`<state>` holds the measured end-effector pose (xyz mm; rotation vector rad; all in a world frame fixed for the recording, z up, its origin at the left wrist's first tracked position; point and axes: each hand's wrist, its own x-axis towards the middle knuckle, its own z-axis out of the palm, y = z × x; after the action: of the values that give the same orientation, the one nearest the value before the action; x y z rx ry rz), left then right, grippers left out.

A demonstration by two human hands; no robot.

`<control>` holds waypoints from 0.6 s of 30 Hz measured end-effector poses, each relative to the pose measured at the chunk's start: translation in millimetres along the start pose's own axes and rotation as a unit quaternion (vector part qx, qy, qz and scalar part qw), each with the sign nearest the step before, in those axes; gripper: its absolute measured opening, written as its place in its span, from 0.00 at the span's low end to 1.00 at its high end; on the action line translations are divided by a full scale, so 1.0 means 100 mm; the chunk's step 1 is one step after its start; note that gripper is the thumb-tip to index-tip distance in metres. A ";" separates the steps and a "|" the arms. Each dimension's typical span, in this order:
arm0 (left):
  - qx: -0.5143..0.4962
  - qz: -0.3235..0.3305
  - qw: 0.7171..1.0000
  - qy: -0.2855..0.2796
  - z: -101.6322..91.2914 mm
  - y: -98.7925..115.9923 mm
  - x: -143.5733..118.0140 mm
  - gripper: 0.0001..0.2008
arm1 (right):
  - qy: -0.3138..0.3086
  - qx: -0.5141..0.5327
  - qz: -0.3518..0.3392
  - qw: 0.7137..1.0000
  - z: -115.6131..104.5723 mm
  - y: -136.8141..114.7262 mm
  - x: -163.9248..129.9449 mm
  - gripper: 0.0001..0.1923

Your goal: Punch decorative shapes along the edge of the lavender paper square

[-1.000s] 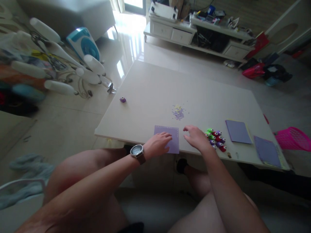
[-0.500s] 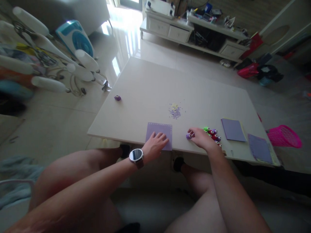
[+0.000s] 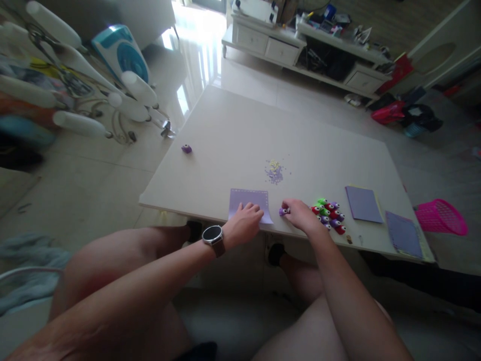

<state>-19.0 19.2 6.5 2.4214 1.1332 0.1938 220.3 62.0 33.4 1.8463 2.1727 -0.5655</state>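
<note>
Pale table (image 3: 233,130): purple sheets (image 3: 363,203), punches (image 3: 329,214), confetti (image 3: 275,172).

Up at your frame's left, a blue fan (image 3: 121,54); a pink basket (image 3: 441,217) at the right edge; a white cabinet (image 3: 306,45) along the top; a lone purple punch (image 3: 186,149) left of centre.

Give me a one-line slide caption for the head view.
Left hand presses a purple sheet at the table edge; right hand holds a small purple punch.

Paper sheet (image 3: 248,200) left of punches (image 3: 328,214); scraps (image 3: 275,172) behind
</note>
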 end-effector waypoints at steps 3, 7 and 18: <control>-0.019 -0.015 1.000 0.002 -0.02 0.02 0.01 0.07 | -0.002 0.026 -0.008 1.000 -0.01 -0.06 0.01 0.09; -0.030 -0.026 0.999 0.002 -0.05 0.04 0.01 0.05 | -0.021 0.094 -0.041 0.995 -0.03 -0.12 0.00 0.09; -0.020 -0.013 1.000 0.015 -0.03 0.04 0.00 0.05 | -0.026 0.112 -0.077 0.990 -0.04 -0.18 0.01 0.08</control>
<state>-16.9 18.3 11.1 2.3749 1.1640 0.2436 202.8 61.9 38.8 1.7528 2.3117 -0.9152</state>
